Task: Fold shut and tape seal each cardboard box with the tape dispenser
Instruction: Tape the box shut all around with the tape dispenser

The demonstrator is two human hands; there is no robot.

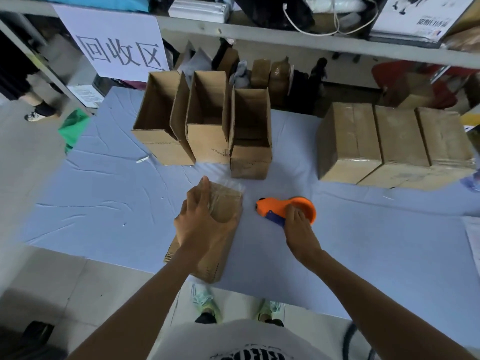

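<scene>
The tape dispenser (275,205) is bright orange with a dark blue handle. Every box is plain brown cardboard: the open boxes (207,120) far off, the taped boxes (400,141) on the right, and the near box (223,245) — this one under glossy clear tape. The cloth (104,190) is pale blue. The sign (117,42) is white with dark characters. A bag (74,128) at the left is green.

Before me: matt brown cardboard box (220,255) topped with glossy clear tape (224,194), smooth orange-and-blue plastic dispenser (275,205), creased matt blue cloth (104,203), cardboard sealed boxes (400,136) sheened with tape.
</scene>
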